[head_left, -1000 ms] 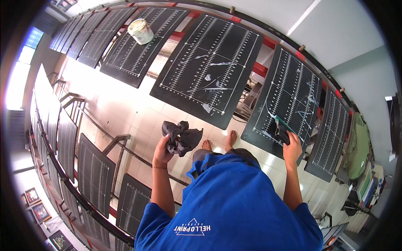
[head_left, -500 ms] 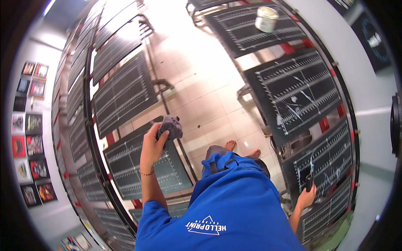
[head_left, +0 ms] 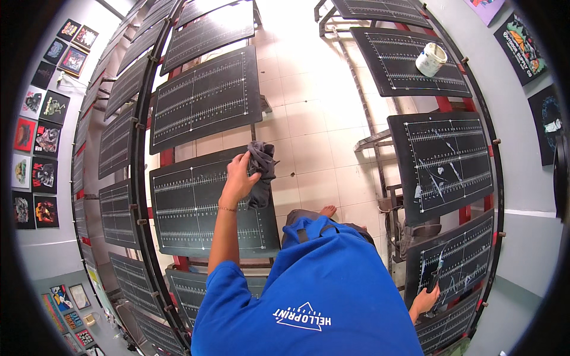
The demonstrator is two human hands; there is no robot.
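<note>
My left hand (head_left: 239, 178) is raised with its fingers closed on a crumpled dark grey rag (head_left: 262, 169). The rag hangs down over the aisle-side edge of a dark board (head_left: 205, 204) marked with white ruler lines. At the lower right, my right hand (head_left: 424, 301) grips a tool with a black handle (head_left: 435, 277) and a slim pale end; its exact kind is hard to make out. That tool lies over another dark ruled board (head_left: 469, 243), which has white and pale blue smears on it.
Rows of ruled boards run along both sides of a tiled aisle (head_left: 309, 142). A white paint-stained tub (head_left: 431, 59) stands on a far right board. The board (head_left: 442, 166) nearer me has white smears. Dark metal rails (head_left: 141, 178) edge the rows; framed prints (head_left: 47, 140) hang at left.
The view has shifted, so boards and tub appear further right and lower. The rag now hangs longer from my left hand. My right hand still holds the tool over the smeared board.
</note>
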